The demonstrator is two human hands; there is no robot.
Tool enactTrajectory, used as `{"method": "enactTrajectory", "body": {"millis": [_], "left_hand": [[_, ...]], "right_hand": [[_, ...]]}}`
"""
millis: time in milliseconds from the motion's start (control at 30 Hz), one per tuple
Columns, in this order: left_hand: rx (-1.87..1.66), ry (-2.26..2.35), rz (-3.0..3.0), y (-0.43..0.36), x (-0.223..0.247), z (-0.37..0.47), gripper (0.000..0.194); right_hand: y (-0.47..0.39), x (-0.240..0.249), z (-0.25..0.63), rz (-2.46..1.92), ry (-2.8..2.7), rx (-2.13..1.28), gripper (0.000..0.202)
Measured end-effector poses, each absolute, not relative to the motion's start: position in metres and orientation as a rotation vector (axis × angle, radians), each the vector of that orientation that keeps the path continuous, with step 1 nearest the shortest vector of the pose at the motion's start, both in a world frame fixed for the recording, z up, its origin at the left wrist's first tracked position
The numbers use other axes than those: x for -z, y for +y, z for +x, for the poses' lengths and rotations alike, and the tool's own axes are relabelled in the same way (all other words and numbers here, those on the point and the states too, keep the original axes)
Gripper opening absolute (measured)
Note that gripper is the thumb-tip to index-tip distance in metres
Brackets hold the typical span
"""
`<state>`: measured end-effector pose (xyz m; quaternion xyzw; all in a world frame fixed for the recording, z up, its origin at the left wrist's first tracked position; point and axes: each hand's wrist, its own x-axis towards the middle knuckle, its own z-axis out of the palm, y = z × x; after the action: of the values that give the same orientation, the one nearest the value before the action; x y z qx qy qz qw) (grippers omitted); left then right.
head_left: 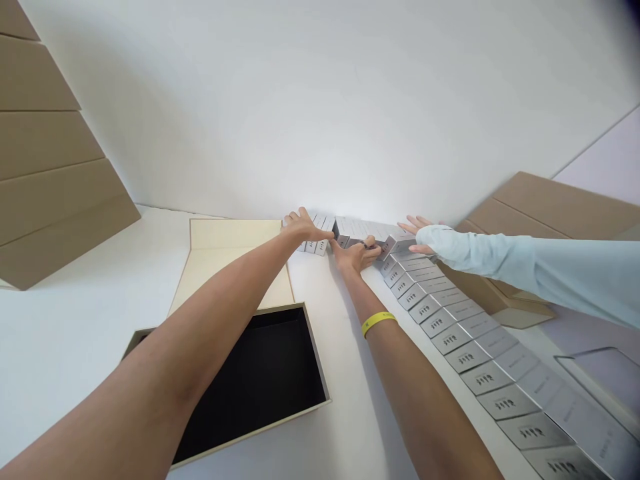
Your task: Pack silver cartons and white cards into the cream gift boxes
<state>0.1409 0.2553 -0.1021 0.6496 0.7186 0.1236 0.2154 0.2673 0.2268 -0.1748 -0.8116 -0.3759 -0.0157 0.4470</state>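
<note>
My left hand [301, 227] spans a short group of small white boxes [311, 247] at the wall, fingers on their left side and thumb reaching right. Beside it, my right hand [356, 255], below a yellow wristband, grips the front of more small white boxes [357, 229] in the row along the wall. Its thumb points at my left thumb, with a dark gap between the two groups. One box [388, 247] stands tilted at the corner near my right fingertips. Another person's hand [419, 230], in a light blue sleeve, touches the boxes at that corner.
A long row of printed silver-white boxes [453, 339] runs down the right side. An open case [317, 360] with a black interior and cream lid [220, 233] lies below my left arm. Brown cartons stand left [65, 220] and right [545, 207]; a white wall [310, 120] rises behind.
</note>
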Motion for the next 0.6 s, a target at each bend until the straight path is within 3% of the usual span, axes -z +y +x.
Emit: {"method": "enactTrajectory", "body": {"millis": [600], "left_hand": [[-0.405, 1.958, 1.821, 0.2579, 0.1053, 0.1394, 0.123]], "right_hand": [[0.2219, 0.1715, 0.2692, -2.09, -1.008, 0.13, 0.075]]}}
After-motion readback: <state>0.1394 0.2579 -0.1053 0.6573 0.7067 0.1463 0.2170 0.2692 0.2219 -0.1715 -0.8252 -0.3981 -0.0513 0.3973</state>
